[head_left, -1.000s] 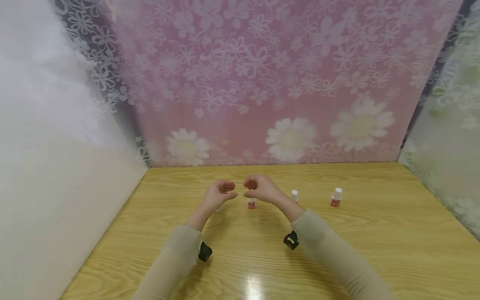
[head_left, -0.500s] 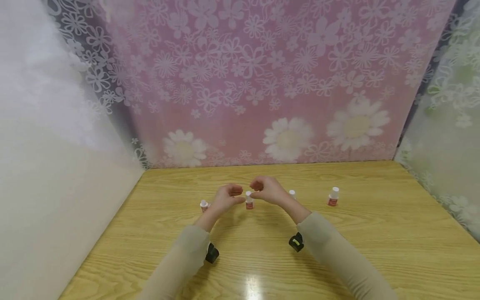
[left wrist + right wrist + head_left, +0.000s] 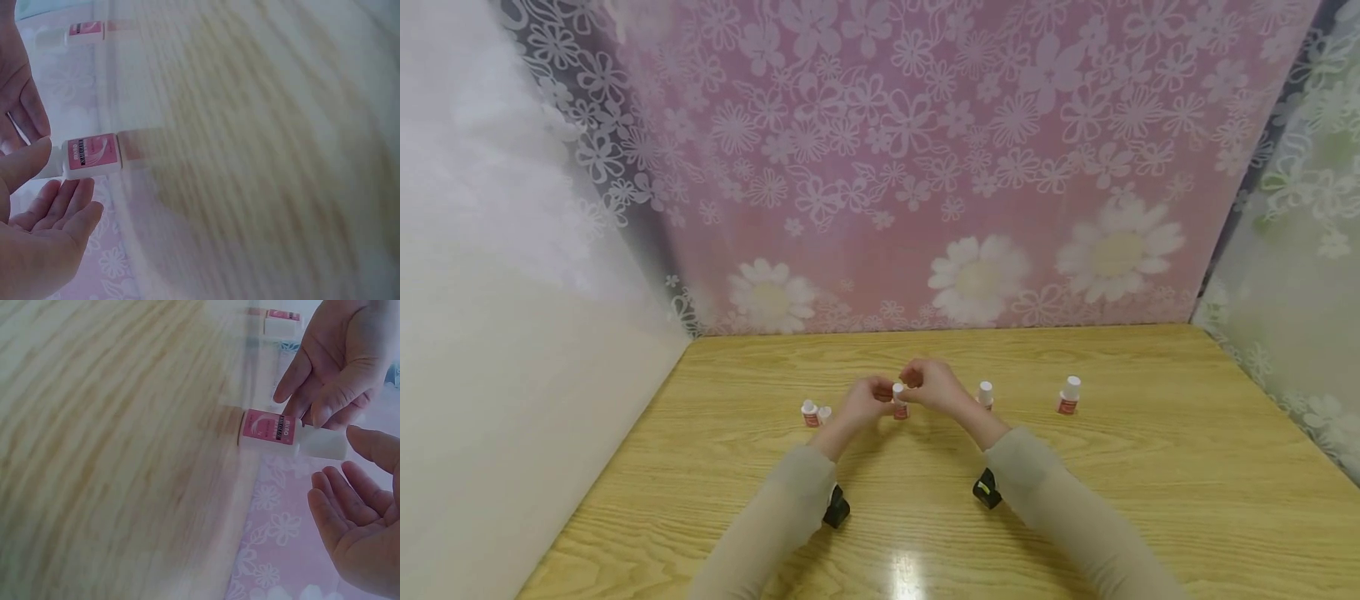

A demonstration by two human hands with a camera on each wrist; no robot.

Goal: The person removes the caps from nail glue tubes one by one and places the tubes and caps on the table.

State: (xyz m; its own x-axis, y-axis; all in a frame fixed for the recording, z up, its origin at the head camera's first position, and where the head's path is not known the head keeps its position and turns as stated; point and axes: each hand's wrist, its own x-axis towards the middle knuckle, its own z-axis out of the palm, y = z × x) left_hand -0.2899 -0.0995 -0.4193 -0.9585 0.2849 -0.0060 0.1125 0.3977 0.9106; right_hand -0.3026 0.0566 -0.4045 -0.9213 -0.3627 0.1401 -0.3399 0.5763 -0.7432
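Note:
A small white bottle with a pink-red label (image 3: pixel 901 412) stands upright on the table, its white cap (image 3: pixel 322 444) on top. My left hand (image 3: pixel 867 404) is at the bottle's left side, thumb and fingers parted and loosely bent around its upper part. From the right, my right hand (image 3: pixel 934 388) reaches over the cap. In the right wrist view its thumb and fingers (image 3: pixel 334 497) are spread apart beside the cap, not closed round it. The bottle lies between the left thumb and fingers (image 3: pixel 75 203) in the left wrist view.
On the left stands a similar bottle (image 3: pixel 810 415) with a narrow bare tip, a loose white cap (image 3: pixel 825 413) beside it. Two more capped bottles, one near the right forearm (image 3: pixel 986 393) and another farther right (image 3: pixel 1070 395), stand on the wooden table (image 3: pixel 1150 467).
My left hand has moved right, up to the middle bottle, uncovering the left bottle and its loose cap. My right hand has shifted slightly right and lowered toward the middle bottle's cap.

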